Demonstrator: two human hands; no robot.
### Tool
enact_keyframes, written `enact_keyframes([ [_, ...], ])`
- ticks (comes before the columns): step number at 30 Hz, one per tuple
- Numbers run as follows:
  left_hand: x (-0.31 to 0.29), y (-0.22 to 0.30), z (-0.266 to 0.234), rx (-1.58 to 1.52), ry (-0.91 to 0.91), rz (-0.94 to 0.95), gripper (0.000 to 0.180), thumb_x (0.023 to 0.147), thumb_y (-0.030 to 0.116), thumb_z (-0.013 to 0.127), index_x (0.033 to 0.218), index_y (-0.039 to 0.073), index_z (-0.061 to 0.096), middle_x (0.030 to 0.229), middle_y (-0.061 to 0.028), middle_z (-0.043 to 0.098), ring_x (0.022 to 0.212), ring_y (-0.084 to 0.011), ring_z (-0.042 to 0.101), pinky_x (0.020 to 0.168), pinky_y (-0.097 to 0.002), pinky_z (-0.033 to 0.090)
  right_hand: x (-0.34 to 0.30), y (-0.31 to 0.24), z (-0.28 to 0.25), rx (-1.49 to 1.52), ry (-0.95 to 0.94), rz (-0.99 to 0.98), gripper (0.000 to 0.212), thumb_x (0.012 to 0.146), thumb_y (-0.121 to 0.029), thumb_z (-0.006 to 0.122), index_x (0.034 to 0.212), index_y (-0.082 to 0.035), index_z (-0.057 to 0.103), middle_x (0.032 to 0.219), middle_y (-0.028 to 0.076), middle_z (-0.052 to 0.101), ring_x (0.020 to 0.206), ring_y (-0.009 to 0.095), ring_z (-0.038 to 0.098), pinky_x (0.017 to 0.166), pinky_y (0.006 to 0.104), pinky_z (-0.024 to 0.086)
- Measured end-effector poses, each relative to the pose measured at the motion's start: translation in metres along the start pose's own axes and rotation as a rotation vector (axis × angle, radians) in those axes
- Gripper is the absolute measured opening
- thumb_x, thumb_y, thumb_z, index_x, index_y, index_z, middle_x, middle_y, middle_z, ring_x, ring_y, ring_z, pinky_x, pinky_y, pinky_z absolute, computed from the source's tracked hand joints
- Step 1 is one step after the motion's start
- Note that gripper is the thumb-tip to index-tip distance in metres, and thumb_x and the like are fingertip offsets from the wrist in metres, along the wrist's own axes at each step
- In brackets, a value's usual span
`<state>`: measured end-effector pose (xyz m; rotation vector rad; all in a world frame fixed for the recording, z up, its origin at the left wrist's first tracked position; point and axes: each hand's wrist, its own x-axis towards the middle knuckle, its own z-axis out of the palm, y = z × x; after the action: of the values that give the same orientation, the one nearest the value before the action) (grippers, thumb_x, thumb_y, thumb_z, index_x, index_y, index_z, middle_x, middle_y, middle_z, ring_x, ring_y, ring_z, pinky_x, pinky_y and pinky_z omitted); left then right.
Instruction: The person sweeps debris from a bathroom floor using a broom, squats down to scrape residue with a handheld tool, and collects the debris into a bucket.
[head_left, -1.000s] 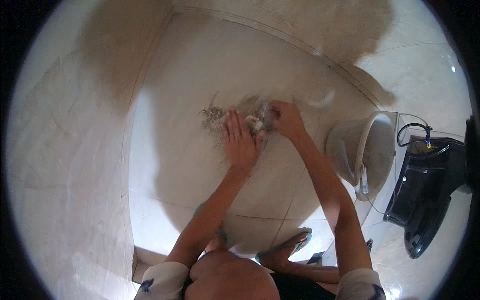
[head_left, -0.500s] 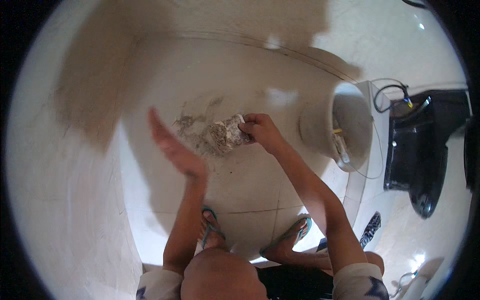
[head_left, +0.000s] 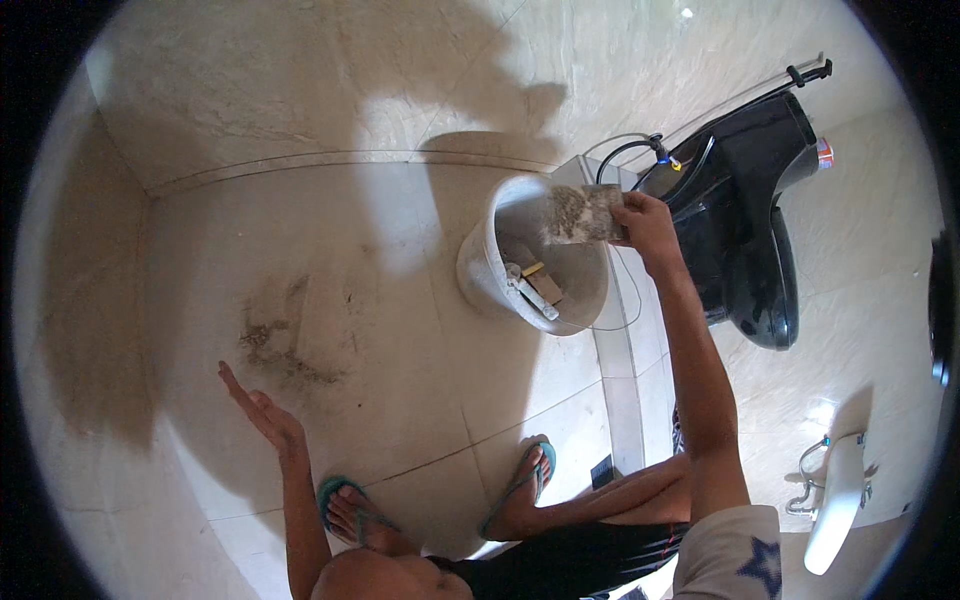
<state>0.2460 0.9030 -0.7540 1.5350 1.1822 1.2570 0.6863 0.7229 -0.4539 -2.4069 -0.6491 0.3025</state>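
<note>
My right hand (head_left: pixel 652 232) pinches the right edge of a flat, rectangular, dirt-coated grey-brown piece (head_left: pixel 592 213), its material unclear. That piece is held over the far right part of a whitish bucket (head_left: pixel 478 275). Inside the bucket lie a white object (head_left: pixel 537 303), a brown block (head_left: pixel 545 284) and a small yellow strip (head_left: pixel 533 269). At the left, my left hand (head_left: pixel 268 418) holds nothing, its fingers stretched out above the floor. The nearest thing to it is a patch of dark grit (head_left: pixel 275 345) smeared on the pale tiles.
A low tiled ledge (head_left: pixel 618 365) runs right of the bucket. Beyond it stands a black toilet (head_left: pixel 765 270) with a hose (head_left: pixel 625 145). A white basin (head_left: pixel 838 505) is at the lower right. My sandalled feet (head_left: pixel 520 490) stand on the near tiles. A thin wire (head_left: pixel 638 290) loops beside the bucket.
My right hand has carried the flat piece from the gritty floor rightward to the bucket. Pale clumps that lay on it no longer show. My left hand has drawn back nearer to me. The view has shifted right.
</note>
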Motion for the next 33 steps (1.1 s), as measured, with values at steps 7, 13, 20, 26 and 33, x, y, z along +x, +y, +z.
enact_keyframes([
  [7,0.007,-0.008,0.013,0.16,-0.09,0.064,0.074,0.096,0.055,0.022,0.146,0.002,0.016,0.153,-0.0148,0.017,0.143,-0.0297,0.007,0.113,-0.0476,-0.003,-0.01,-0.017,0.054,-0.814,0.414,-0.432,0.015,0.085,-0.013,0.054,0.095,-0.003,0.06,0.086,0.02,0.065,0.079,0.041,0.062,0.068,0.048,0.048],
  [13,0.024,-0.009,0.02,0.275,-0.132,0.027,0.068,0.098,0.047,0.025,0.146,0.001,0.015,0.152,-0.0162,0.017,0.143,-0.0309,0.007,0.113,-0.0492,-0.002,-0.005,-0.062,0.18,-0.447,0.047,-0.477,0.029,0.086,-0.02,0.056,0.108,-0.001,0.06,0.095,0.023,0.065,0.089,0.04,0.062,0.078,0.0441,0.048],
  [20,0.039,-0.023,0.022,0.514,-0.116,-0.076,0.066,0.099,0.045,0.024,0.145,-0.002,0.017,0.151,-0.0184,0.02,0.141,-0.0341,0.013,0.113,-0.0516,0.004,0.064,-0.026,0.357,-0.276,-0.156,-0.327,0.022,0.082,-0.017,0.06,0.095,0.001,0.064,0.093,0.023,0.065,0.089,0.04,0.062,0.078,0.0462,0.048],
  [26,0.046,-0.03,0.047,0.603,-0.195,-0.037,0.065,0.098,0.042,0.029,0.143,-0.004,0.02,0.149,-0.0213,0.023,0.14,-0.0346,0.015,0.113,-0.0528,0.007,0.023,-0.071,0.407,-0.262,-0.356,-0.593,0.026,0.08,-0.016,0.064,0.1,0.0,0.065,0.095,0.019,0.067,0.088,0.034,0.065,0.078,0.0392,0.05],
  [33,0.046,-0.023,0.069,0.557,-0.189,-0.017,0.065,0.098,0.043,0.028,0.142,-0.005,0.022,0.148,-0.0209,0.025,0.14,-0.0349,0.017,0.113,-0.0515,0.01,-0.087,-0.079,0.432,-0.164,-0.557,-0.434,0.025,0.081,-0.008,0.061,0.103,0.002,0.064,0.095,0.02,0.066,0.081,0.033,0.065,0.076,0.0378,0.051],
])
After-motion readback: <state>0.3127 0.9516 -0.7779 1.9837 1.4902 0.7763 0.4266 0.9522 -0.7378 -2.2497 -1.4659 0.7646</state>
